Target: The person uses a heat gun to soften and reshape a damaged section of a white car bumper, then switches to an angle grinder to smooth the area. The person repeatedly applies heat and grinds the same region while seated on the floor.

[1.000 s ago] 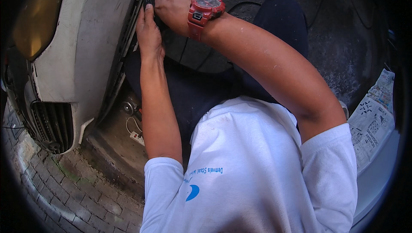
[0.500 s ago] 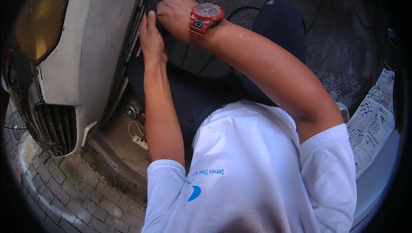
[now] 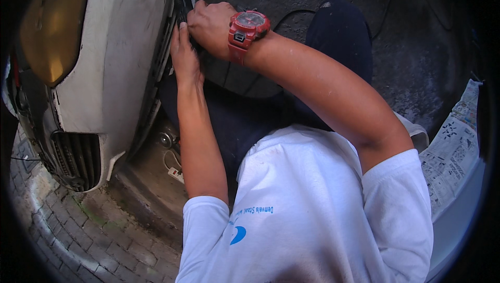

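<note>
Your right hand (image 3: 211,26) is curled at the far side of your lap, closed around a black object (image 3: 182,1); its fingertips are out of sight on the far side. Your left hand (image 3: 185,56) is just beside it, on the near left, with the thumb laid along the object; its other fingers are mostly hidden, so how tightly they close cannot be told. The object is narrow, dark and slightly glossy, with thin pale yellowish strands at its far end; its near part disappears between your hands, and its exact kind is unclear.

It lies against the right edge of a large white car bumper (image 3: 122,59), which fills the far left. The bumper is off-white and dull, its curved face marked with grey smudges and scuffs. Its right edge is dark and uneven, with slot-like gaps, and a pale tab sticks out at its near end. Left of it is a brownish-gold glossy panel (image 3: 54,38), and nearer, a black slatted grille (image 3: 78,160).

A red watch (image 3: 249,25) is on your right wrist. Left of your left forearm, on the ground, lie a white power strip (image 3: 176,174) and a round metallic part (image 3: 165,138). Newspaper sheets (image 3: 453,142) lie at the right.
</note>
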